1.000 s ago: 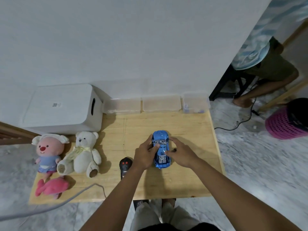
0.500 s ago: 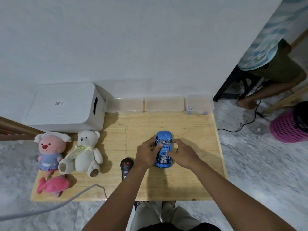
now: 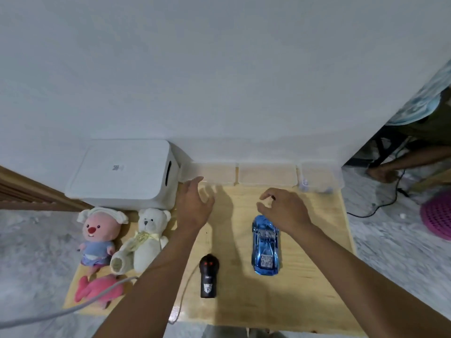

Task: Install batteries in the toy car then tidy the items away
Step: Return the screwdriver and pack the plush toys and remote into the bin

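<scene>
The toy car (image 3: pixel 265 245) lay lengthwise near-to-far, just nearward of the right hand (image 3: pixel 286 209), whose fingers curled loosely, apparently empty. The left hand (image 3: pixel 195 206), fingers spread, hovered farther left.

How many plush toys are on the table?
3, at the left end of the table: a pink-faced doll, a white bear beside it, a pink plush at the near edge.

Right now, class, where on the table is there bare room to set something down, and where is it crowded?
Bare wood: right of the blue toy car to the table edge, and the strip between car and remote. Crowded: the left end, with plush toys by the white box.
</scene>
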